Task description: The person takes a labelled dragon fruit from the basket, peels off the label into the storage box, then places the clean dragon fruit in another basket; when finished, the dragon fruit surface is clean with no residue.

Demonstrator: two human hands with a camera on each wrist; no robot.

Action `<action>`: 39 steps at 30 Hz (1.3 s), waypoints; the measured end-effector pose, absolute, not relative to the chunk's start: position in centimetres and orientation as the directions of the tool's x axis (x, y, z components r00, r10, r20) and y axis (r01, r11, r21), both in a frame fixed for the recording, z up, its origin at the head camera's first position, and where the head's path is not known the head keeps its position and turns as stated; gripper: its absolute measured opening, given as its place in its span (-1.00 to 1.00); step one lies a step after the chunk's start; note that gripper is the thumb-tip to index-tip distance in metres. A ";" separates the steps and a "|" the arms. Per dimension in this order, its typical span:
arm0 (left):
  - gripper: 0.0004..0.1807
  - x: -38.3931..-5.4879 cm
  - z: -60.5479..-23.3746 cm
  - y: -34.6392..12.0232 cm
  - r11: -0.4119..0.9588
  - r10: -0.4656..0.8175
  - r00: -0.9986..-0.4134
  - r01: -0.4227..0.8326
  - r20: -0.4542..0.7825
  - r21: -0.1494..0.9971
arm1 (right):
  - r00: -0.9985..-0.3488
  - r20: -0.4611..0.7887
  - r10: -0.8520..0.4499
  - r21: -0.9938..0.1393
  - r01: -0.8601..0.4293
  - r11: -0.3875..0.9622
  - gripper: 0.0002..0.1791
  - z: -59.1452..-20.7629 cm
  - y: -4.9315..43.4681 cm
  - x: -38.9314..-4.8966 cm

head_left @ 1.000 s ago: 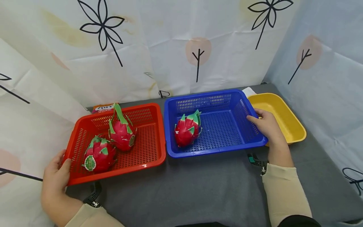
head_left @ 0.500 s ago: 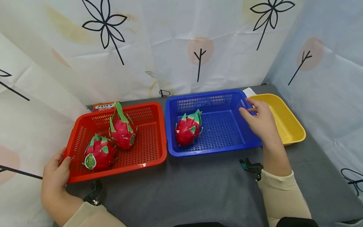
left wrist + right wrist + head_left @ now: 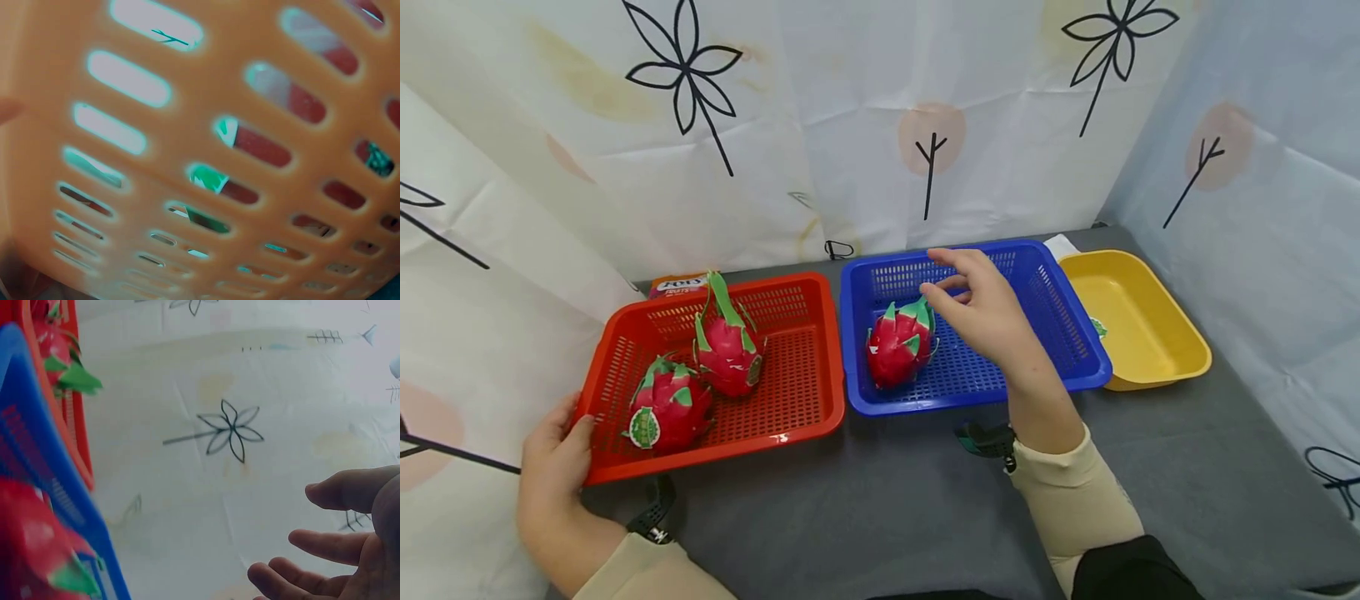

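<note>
My left hand [image 3: 553, 467] grips the left end of a red plastic basket [image 3: 797, 367], thumb on the rim and fingers partly hidden behind it. Two dragon fruits lie in that basket: one with a sticker [image 3: 666, 408] at the front, one with a long green stem [image 3: 730, 354] behind it. The left wrist view shows the slotted basket wall [image 3: 169, 150] close up, looking orange. My right hand [image 3: 988, 312] hovers over the blue basket [image 3: 1060, 333], fingers apart and holding nothing. Left of it in the blue basket sits a third dragon fruit [image 3: 897, 346].
A yellow tray [image 3: 1157, 325] stands right of the blue basket, with a small green-and-white sticker [image 3: 1099, 327] at its left side. Behind the red basket lies an orange-and-purple packet [image 3: 679, 286]. Patterned white cloth [image 3: 850, 100] hangs around the grey table [image 3: 880, 500].
My right hand let go of the blue basket's right end and moved left above the basket, near the dragon fruit. The left hand keeps its grip on the red basket.
</note>
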State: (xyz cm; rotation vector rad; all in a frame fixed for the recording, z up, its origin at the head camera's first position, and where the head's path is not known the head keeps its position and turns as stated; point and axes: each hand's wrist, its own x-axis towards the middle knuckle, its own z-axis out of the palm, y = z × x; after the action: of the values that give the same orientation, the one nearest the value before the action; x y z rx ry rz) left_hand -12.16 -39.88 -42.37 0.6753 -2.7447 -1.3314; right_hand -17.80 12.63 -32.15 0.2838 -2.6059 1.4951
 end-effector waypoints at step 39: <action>-0.36 -12.1 -42.5 -39.5 0.536 -0.412 -0.897 -0.379 -0.158 0.754 | -0.905 -0.152 -0.398 -0.895 -0.045 0.444 -0.37 -38.9 -11.0 -23.0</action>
State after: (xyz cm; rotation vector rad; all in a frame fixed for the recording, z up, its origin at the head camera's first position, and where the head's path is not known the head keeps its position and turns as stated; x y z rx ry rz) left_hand -12.14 -39.50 -42.52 0.7003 -2.7193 -1.3201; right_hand -22.97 -11.01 -38.91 0.4713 -2.9470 1.8071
